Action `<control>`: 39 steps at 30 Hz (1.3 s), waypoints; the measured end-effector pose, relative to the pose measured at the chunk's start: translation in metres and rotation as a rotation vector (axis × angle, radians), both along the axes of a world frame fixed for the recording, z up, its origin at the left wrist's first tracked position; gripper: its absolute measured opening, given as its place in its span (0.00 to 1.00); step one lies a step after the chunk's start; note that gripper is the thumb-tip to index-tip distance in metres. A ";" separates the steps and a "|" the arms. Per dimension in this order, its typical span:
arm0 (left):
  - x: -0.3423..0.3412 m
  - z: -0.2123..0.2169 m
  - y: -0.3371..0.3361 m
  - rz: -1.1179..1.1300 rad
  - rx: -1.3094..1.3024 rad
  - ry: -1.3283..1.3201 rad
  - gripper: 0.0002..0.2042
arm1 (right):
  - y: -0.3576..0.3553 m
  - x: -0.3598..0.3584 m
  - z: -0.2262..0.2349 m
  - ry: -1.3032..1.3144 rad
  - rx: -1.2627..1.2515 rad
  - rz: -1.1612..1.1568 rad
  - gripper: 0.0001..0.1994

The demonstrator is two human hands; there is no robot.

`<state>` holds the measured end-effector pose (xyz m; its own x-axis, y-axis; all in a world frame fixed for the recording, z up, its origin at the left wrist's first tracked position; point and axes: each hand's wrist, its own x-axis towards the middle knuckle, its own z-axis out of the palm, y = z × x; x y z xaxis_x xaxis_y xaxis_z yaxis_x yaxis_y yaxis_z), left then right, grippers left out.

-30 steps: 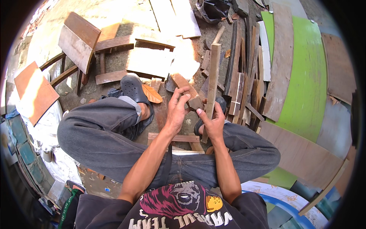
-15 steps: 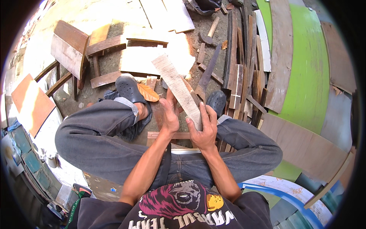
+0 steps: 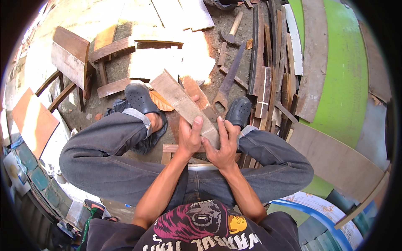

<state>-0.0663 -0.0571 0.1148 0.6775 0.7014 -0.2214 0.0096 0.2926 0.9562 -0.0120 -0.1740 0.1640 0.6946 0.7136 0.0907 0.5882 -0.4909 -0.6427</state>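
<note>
Between my knees a short brown wooden board (image 3: 178,98) is held at a slant, its far end pointing up and to the left. My left hand (image 3: 190,140) grips its near part, the thumb lying on the upper face and a fingertip showing past the far edge. Around the near end, my right hand (image 3: 222,152) is closed with thumb and fingers on the wood. A thin pale line crosses the board's face. Beyond it a reddish piece of wood (image 3: 194,88) lies on the ground. The undersides of both hands are hidden.
A handsaw (image 3: 230,79) lies beside my right shoe (image 3: 238,111), with a hammer (image 3: 230,33) farther off. Stacked wooden strips (image 3: 261,90) and a green panel (image 3: 341,71) line the right. At left stand wooden frame pieces (image 3: 71,56); a dry leaf (image 3: 161,101) is by my left shoe (image 3: 142,98).
The board has turned over or tilted, showing a browner face with a line across it, and its far end has shifted left. My left hand, open beside it before, now grips it.
</note>
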 end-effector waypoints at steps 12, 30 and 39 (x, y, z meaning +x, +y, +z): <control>0.005 0.010 0.001 0.008 0.115 0.032 0.36 | -0.001 0.000 -0.004 0.087 0.049 -0.028 0.38; 0.010 0.014 0.013 -0.029 -0.011 0.065 0.32 | 0.021 0.003 0.018 0.135 0.004 -0.038 0.37; 0.021 0.041 0.027 -0.089 -0.104 0.147 0.32 | 0.031 0.002 0.015 0.150 0.058 -0.067 0.35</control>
